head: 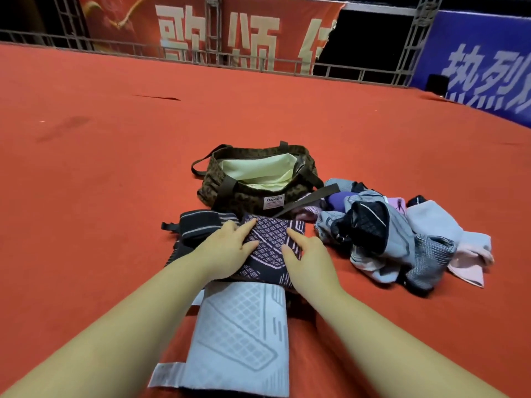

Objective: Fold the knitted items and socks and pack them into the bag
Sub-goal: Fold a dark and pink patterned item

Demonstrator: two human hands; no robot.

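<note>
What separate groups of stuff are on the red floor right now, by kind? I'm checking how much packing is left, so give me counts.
Bag, open, only pale lining visible inside: 1
Dark patterned knitted items under the left hand and right hand: 1
Light grey knitted items: 1
Dark striped items: 1
Unsorted heaps, pieces uncountable: 1
Total: 5

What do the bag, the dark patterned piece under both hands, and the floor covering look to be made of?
Bag: woven fabric, matte, dark mottled print, webbing straps, pale smooth lining inside.
Dark patterned piece: knit textile, probably stretchy; grid pattern worked into it.
Floor covering: red carpet or felt, flat and matte; the pile is not discernible.
</note>
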